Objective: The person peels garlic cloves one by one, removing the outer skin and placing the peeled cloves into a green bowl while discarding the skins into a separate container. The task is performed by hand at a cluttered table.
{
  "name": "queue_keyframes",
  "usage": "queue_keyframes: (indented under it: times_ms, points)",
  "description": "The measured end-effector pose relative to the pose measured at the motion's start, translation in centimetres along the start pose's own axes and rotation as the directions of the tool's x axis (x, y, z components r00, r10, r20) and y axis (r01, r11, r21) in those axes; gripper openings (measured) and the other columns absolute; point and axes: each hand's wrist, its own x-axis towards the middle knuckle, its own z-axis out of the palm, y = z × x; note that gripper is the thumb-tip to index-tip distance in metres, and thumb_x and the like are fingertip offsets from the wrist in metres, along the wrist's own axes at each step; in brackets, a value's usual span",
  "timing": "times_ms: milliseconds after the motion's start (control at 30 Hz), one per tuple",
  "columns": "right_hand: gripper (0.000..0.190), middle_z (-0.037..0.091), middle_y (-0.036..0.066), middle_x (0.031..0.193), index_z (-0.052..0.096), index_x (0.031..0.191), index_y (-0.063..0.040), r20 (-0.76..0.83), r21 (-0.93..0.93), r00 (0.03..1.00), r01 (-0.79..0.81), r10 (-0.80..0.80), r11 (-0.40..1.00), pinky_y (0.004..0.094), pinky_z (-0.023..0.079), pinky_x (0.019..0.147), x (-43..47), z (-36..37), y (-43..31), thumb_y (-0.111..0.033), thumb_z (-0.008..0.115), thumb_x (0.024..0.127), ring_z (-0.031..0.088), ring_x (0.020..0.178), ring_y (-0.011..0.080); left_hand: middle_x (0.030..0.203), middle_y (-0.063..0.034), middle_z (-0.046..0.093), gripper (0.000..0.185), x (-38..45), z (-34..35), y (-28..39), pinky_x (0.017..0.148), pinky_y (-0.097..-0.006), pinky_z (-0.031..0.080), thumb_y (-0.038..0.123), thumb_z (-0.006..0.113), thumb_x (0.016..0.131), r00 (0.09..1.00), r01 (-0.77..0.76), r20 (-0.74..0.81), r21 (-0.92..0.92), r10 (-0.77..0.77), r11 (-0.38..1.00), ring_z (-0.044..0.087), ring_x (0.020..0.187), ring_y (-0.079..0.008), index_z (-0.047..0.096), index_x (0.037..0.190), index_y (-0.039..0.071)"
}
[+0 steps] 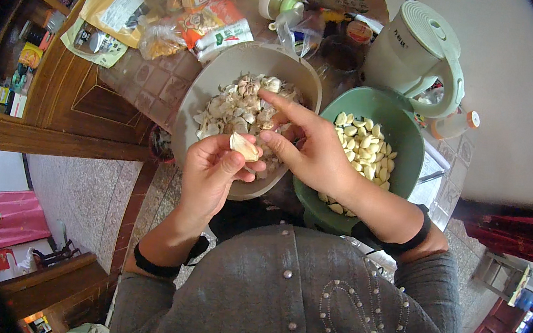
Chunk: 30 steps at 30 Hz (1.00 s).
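Note:
A garlic clove with papery skin on it is pinched between the thumb and fingers of my left hand. This hand is at the near rim of a beige plastic basin. Garlic bulbs and loose garlic skins lie in the basin. Above them reaches my right hand, its index finger stretched toward the bulbs and its thumb apart; I see nothing held in it. Under my right forearm stands a green plastic basin with many peeled garlic cloves, partly hidden by the arm.
Behind the green basin stands a pale green electric kettle. A bottle with an orange cap lies to its right. Food packets, a clear plastic bag and a lidded jar crowd the table's far side. A wooden cabinet is at left.

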Motion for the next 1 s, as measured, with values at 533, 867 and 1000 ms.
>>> queue_keyframes:
  times_ms: [533, 867, 1000]
  points:
    - [0.008, 0.057, 0.007, 0.067, 0.063, 0.08, -0.001, 0.003, -0.247, 0.921, 0.379, -0.39, 0.892, 0.0274, 0.045, 0.048, -0.9, 0.6, -0.3, -0.004, 0.068, 0.075, 0.057, 0.055, 0.0174, 0.085, -0.0099, 0.066, 0.021, -0.2, -0.2, -0.3, 0.064, -0.0227, 0.054, 0.003, 0.07, 0.079, 0.987, -0.145, -0.031, 0.241, 0.156, 0.96, 0.064, 0.073, -0.0114, 0.061, 0.095, -0.006]
    - [0.009, 0.056, 0.009, 0.067, 0.059, 0.078, -0.001, -0.007, -0.285, 0.908, 0.399, -0.418, 0.871, 0.03, 0.046, 0.05, -0.5, 0.1, -0.5, -0.003, 0.067, 0.074, 0.058, 0.057, 0.0225, 0.088, -0.0118, 0.066, 0.028, -0.3, 0.2, 0.4, 0.067, -0.0237, 0.055, 0.01, 0.064, 0.086, 0.999, -0.048, 0.0, 0.304, 0.051, 0.951, 0.065, 0.073, -0.0144, 0.059, 0.107, -0.008]
    - [0.011, 0.055, 0.01, 0.069, 0.058, 0.078, -0.001, 0.004, -0.442, 0.891, 0.408, -0.453, 0.798, 0.0313, 0.046, 0.052, 0.3, -0.5, 0.0, -0.002, 0.067, 0.071, 0.058, 0.06, 0.0249, 0.089, -0.0119, 0.066, 0.031, -0.1, 0.2, 0.9, 0.068, -0.0241, 0.054, 0.012, 0.058, 0.09, 0.995, 0.073, 0.036, 0.334, -0.09, 0.94, 0.066, 0.074, -0.0156, 0.056, 0.114, -0.008]
